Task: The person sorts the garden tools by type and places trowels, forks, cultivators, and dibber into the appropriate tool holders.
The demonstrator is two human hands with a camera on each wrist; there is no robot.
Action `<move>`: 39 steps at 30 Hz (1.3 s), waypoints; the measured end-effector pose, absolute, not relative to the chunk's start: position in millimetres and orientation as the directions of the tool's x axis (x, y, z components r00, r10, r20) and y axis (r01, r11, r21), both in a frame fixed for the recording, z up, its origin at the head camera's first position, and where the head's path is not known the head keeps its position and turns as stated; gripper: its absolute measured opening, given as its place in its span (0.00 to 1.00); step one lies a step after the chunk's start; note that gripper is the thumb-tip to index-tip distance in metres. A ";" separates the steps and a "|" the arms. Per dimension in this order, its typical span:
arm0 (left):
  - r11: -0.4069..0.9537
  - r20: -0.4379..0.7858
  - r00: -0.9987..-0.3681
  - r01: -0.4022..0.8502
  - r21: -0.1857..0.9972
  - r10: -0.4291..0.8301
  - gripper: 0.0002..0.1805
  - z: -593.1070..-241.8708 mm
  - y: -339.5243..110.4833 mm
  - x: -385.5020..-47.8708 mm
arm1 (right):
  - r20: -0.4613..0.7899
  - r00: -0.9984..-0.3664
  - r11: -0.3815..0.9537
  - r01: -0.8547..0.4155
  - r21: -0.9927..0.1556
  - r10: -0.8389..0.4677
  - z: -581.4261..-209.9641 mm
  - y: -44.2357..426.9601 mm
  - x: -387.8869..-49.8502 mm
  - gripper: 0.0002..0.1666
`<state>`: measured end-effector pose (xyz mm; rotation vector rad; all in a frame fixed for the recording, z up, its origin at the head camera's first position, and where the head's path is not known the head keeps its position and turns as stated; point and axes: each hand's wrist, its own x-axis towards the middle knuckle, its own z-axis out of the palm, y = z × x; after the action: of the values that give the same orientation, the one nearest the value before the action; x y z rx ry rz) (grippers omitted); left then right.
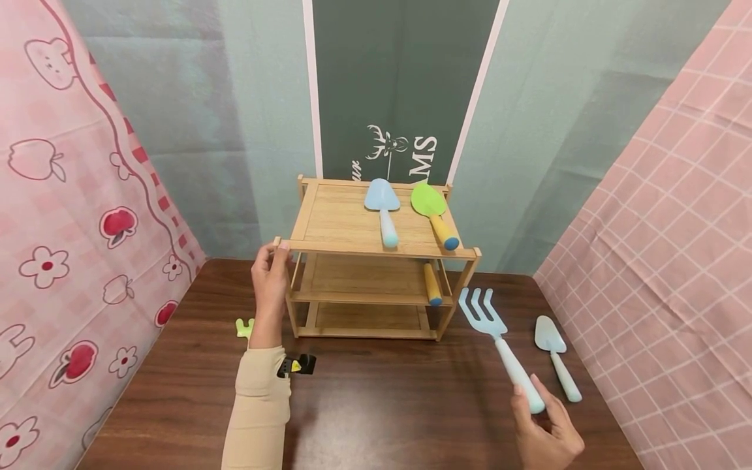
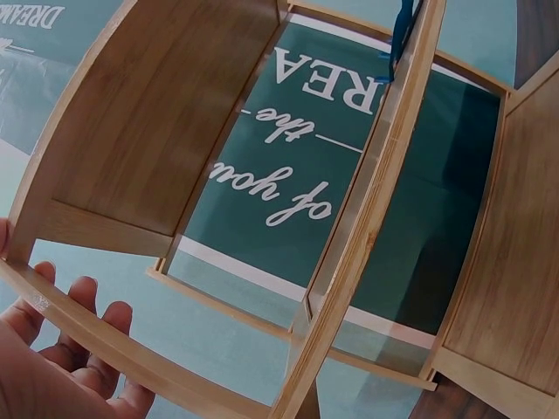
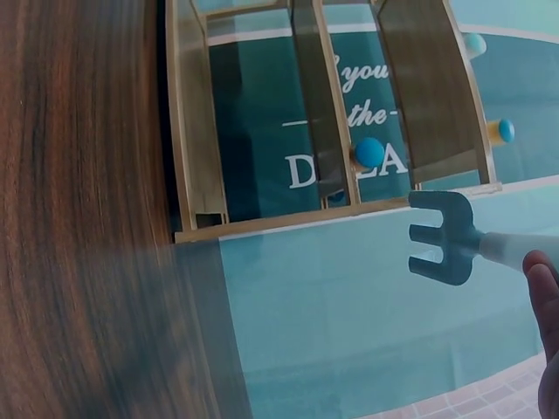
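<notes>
My left hand [image 1: 271, 277] grips the front left corner of a three-tier wooden shelf [image 1: 346, 247]; in the left wrist view its fingers [image 2: 80, 297] curl round the post. Between thumb and fingers, my right hand [image 1: 546, 427] holds a pale blue toy hand fork [image 1: 484, 320] by the end of its white handle. The fork's tines point toward the shelf's right side, above the table. A blue trowel [image 1: 382, 196] and a green trowel with a yellow handle [image 1: 429, 199] lie on the top tier. On the middle tier, a yellow handle [image 1: 433, 284] shows; its head is hidden.
A second pale blue trowel [image 1: 550, 336] lies on the brown table [image 1: 376, 405] at the right. Part of a green toy tool [image 1: 244, 328] shows beside my left forearm. Pink cloths [image 1: 675, 228] hang at both sides, with a green curtain [image 1: 264, 117] behind the shelf.
</notes>
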<state>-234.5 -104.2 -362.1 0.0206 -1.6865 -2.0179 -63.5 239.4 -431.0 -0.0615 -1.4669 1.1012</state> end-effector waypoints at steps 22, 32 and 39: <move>-0.095 0.291 -0.873 0.352 0.931 -0.391 0.11 -370.6 -106.5 -242.6 | 0.767 -0.269 0.492 -0.634 -0.596 0.582 -434.0 231.0 -63.9 0.13; -0.081 0.288 -0.876 0.343 0.936 -0.388 0.10 -363.1 -105.0 -235.7 | 0.779 -0.252 0.484 -0.662 -0.572 0.574 -426.4 220.5 -66.8 0.12; -0.092 0.286 -0.871 0.349 0.933 -0.398 0.12 -382.8 -110.2 -250.9 | 0.785 -0.244 0.508 -0.646 -0.569 0.569 -427.0 218.7 -70.4 0.11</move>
<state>-250.9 -110.2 -382.8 0.0541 -1.6975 -2.0085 -70.4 218.7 -427.0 0.0727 -1.4155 1.1409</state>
